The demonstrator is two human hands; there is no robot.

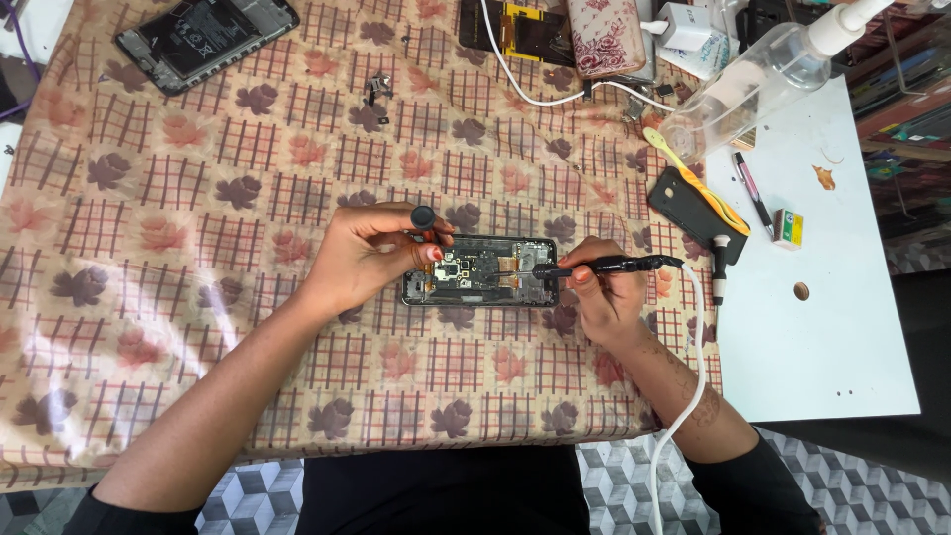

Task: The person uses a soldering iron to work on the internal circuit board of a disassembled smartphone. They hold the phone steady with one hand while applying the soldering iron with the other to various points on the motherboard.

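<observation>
Far left on the patterned tablecloth (149,327): a second opened phone (206,38), back off, lying flat and well apart from the work. Two opened phones counted in all.

Centre, near edge: the opened phone (481,270), circuit board exposed, lying flat and lengthwise. Left hand (371,253) at its left end, fingers clamped on a small black-capped screwdriver (424,220) held upright over the board. Right hand (599,297) at the right end, fingers pinched together round a black corded tool (609,265), tip resting on the board's right part; white cord (684,396) trailing down past the wrist.

Best done, by the look of it, with both wrists braced on the cloth, the tip kept low and steady, the cord left slack.

Far right: one clear spray bottle (758,84), one pen (751,190), one small black case (693,210) with a yellow strip, on a white board (822,337).
</observation>
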